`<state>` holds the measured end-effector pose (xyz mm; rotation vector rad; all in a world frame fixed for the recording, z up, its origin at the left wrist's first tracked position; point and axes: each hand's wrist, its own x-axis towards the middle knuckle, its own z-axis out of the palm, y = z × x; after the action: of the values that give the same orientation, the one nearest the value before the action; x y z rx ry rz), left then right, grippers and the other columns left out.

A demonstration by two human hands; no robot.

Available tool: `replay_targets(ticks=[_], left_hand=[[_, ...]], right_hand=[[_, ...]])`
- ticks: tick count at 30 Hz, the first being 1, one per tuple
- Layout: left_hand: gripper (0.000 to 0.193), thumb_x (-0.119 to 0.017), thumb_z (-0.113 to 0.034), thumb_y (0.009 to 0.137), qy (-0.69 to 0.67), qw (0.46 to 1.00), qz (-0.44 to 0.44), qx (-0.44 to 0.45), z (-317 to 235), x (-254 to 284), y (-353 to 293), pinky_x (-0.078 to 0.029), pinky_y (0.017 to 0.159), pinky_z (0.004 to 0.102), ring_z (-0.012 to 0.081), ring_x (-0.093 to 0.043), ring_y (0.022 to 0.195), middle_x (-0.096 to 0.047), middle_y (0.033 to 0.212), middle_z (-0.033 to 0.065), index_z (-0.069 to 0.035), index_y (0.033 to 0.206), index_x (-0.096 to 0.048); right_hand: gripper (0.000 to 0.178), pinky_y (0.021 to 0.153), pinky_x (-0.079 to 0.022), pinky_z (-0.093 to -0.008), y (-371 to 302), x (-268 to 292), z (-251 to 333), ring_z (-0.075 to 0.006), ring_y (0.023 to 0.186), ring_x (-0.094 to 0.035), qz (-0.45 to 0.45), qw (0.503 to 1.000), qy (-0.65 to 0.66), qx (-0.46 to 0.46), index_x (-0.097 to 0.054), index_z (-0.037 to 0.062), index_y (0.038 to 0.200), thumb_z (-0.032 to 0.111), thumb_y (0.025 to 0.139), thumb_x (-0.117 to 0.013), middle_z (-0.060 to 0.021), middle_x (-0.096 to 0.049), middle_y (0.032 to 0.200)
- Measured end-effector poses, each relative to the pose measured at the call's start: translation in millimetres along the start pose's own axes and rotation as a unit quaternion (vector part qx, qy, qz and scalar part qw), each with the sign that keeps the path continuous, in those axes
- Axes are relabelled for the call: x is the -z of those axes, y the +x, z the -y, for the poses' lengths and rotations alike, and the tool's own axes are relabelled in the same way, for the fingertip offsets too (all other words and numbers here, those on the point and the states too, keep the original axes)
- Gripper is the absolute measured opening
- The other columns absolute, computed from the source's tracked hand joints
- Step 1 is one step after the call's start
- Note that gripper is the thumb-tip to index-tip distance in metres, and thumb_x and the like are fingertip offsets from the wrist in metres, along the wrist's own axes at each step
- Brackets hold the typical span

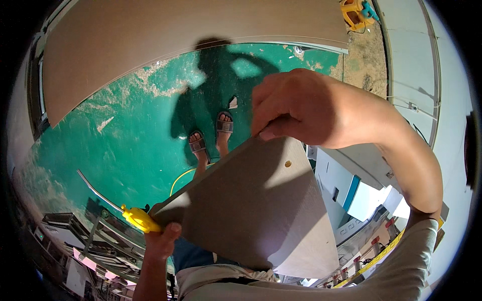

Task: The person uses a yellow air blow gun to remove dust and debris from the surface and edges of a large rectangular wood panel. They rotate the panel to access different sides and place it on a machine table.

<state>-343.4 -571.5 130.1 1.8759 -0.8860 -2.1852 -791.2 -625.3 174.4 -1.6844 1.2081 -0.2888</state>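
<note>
A grey-brown board [246, 205] stands tilted in front of my body, its narrow edge turned toward the upper left. A small round hole shows near its upper right side. My right hand [301, 108] is closed on the board's top corner, thumb and fingers pinching the edge. At the lower left, my left hand [163, 242] is wrapped round a yellow air blow gun [139, 219] with a long, thin metal nozzle pointing up and left. The left thumb lies by the board's lower left corner. Most of the left fingers are hidden.
A large brown panel [150, 30] spans the far side above the dusty green floor [125, 145]. A yellow hose [182, 176] curves near my feet. Machine parts [346, 185] stand at right, metal racks [108, 236] at lower left, a yellow-and-teal device [359, 14] at far right.
</note>
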Motion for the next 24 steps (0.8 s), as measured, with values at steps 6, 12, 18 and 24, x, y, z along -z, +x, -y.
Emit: replay_targets(ticks=[6, 12, 18, 24], left_hand=[[0.062, -0.090, -0.020, 0.079, 0.022, 0.998, -0.027, 0.045, 2, 6, 3, -0.052, 0.069, 0.0244, 0.0083, -0.060, 0.085, -0.064, 0.102, -0.0008, -0.009, 0.130, -0.056], [0.064, -0.089, -0.017, 0.080, -0.040, 0.999, 0.008, 0.015, -1, -1, -3, -0.053, 0.080, 0.0261, 0.0099, -0.061, 0.094, -0.065, 0.109, 0.0010, -0.007, 0.133, -0.055], [0.059, -0.085, -0.014, 0.083, -0.001, 1.000, 0.001, 0.011, -7, -1, -3, -0.052, 0.081, 0.0272, 0.0091, -0.061, 0.093, -0.065, 0.108, -0.0003, -0.006, 0.134, -0.056], [0.059, -0.085, -0.015, 0.084, 0.008, 1.000, -0.010, 0.018, -4, 1, -3, -0.051, 0.076, 0.0247, 0.0071, -0.060, 0.088, -0.065, 0.104, -0.0016, -0.006, 0.135, -0.056]], right_hand=[[0.013, 0.080, -0.054, -0.0428, 5, 4, -4, -0.0343, 0.088, -0.069, -0.015, 0.999, 0.002, -0.035, -0.076, 0.0014, 0.093, 0.012, 0.087, -0.072, -0.0147, -0.072, 0.091], [0.008, 0.080, -0.057, -0.0392, -10, -11, 12, -0.0244, 0.089, -0.069, -0.105, 0.992, -0.068, 0.033, -0.077, 0.0026, 0.091, -0.001, 0.085, -0.072, -0.0107, -0.072, 0.093], [0.009, 0.077, -0.058, -0.0417, -19, -34, 41, -0.0306, 0.089, -0.066, -0.154, 0.960, -0.231, -0.019, -0.071, 0.0024, 0.094, 0.000, 0.085, -0.072, -0.0117, -0.061, 0.091], [0.012, 0.077, -0.053, -0.0417, -23, -6, 27, -0.0294, 0.087, -0.065, -0.108, 0.986, -0.127, -0.023, -0.070, -0.0003, 0.095, 0.011, 0.093, -0.071, -0.0121, -0.064, 0.090]])
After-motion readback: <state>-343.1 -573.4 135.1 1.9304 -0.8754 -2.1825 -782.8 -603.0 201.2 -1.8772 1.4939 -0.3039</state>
